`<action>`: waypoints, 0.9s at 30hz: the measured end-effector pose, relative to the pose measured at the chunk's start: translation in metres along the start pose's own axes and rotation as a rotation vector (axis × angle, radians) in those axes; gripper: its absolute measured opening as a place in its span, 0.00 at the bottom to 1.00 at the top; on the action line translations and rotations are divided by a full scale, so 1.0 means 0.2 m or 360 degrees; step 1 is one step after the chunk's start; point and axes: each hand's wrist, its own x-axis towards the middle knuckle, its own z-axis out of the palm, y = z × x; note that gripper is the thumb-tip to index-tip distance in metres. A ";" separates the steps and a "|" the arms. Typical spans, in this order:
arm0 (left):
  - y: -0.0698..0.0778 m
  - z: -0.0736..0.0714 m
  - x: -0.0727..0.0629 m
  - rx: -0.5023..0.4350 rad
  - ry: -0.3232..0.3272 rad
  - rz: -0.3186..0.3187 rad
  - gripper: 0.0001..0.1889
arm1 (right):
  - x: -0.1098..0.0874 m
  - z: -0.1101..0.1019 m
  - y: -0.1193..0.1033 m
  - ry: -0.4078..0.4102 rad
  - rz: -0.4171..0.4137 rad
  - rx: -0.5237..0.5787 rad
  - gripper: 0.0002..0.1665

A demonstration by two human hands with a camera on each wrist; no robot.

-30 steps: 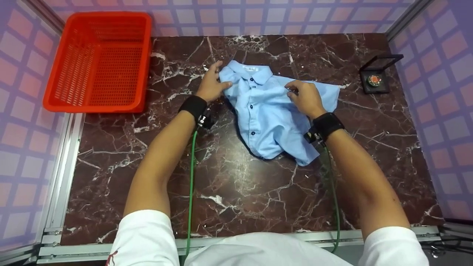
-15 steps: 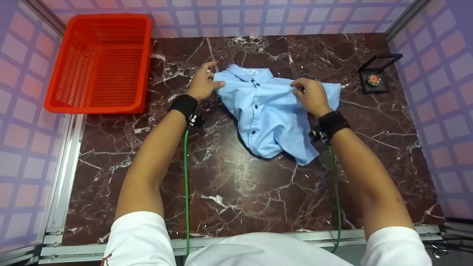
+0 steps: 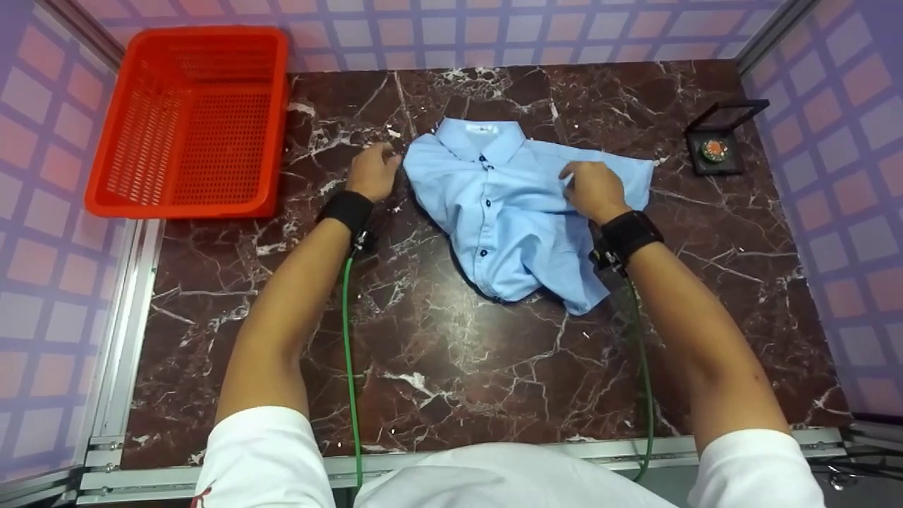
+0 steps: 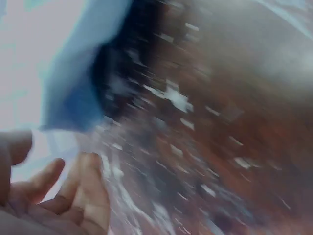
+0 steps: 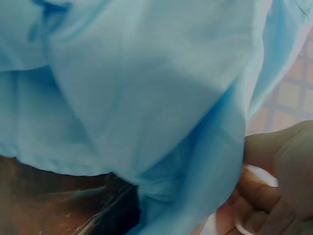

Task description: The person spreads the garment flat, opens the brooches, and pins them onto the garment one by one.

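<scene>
A light blue button-up shirt (image 3: 465, 190) with dark buttons lies face up, its collar toward the back wall and its lower part crumpled. My left hand (image 3: 372, 173) is just off the shirt's left shoulder, with nothing in it. In the blurred left wrist view, the left hand's fingers (image 4: 90, 191) are loosely bent, apart from the hanging edge of the shirt (image 4: 73, 98). My right hand (image 3: 596, 190) pinches the shirt's cloth near the right sleeve. The right wrist view has the thumb and fingers of the right hand (image 5: 274, 181) at a fold of the shirt (image 5: 146, 88).
A red plastic basket (image 3: 271, 162) stands at the back left of the dark marble table (image 3: 458, 374). At the back right is a small black box (image 3: 734, 166) with its lid raised and a round ornament (image 3: 714, 150) inside. Checked walls enclose the table; green cables trail from both wrists.
My left hand drew the shirt's left shoulder outward, then let go and moved off to the left. The shirt's upper part is spread wider. My right hand shifted slightly right and closed on the cloth.
</scene>
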 end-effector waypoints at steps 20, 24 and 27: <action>0.12 0.24 0.00 -0.0366 -0.0252 0.0044 0.10 | 0.01 0.12 -0.24 0.0088 -0.0315 0.0267 0.24; 0.17 0.28 -0.01 -0.0543 -0.0228 -0.0031 0.19 | 0.01 0.14 -0.26 0.0063 -0.0332 0.0234 0.22; 0.19 0.29 -0.02 -0.0508 -0.0146 -0.0057 0.20 | 0.01 0.14 -0.26 0.0084 -0.0345 0.0233 0.18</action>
